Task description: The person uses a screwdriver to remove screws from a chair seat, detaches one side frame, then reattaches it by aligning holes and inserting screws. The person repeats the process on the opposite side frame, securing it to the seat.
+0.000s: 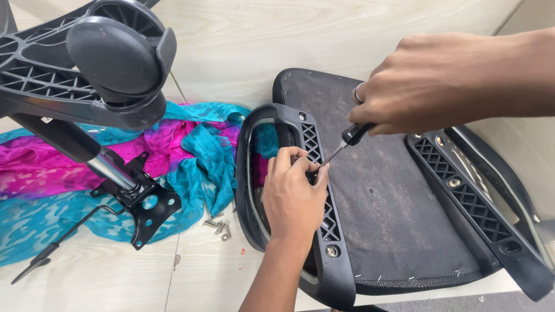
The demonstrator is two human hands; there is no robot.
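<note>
Upturned office chair seat (399, 190) flat on the pale wooden floor (115, 283), black fabric underside up. One armrest bracket (315, 190) laid along the seat's left edge, a second armrest bracket (480, 196) along the right edge.

Right hand (430, 84) closed in a fist round the screwdriver (346, 143), tip angled down into the left bracket's ribbed plate. Left hand (293, 193) resting on that plate, fingers (300, 159) pinched together right at the tip, most likely steadying a screw, though the screw itself hidden.

Progress, as a judgement: partway. One bolt head (332, 251) seated near the lower end of the left bracket and another near its top; fixings visible in the right bracket too, tightness impossible to tell. Loose screws (219, 226) left on the floor beside the bright pink and teal cloth (115, 167). Wheeled chair base (87, 63) with gas cylinder and tilt plate (141, 205) lying apart at left, not joined to the seat.

No containers in view; screws simply scattered on the floor.
</note>
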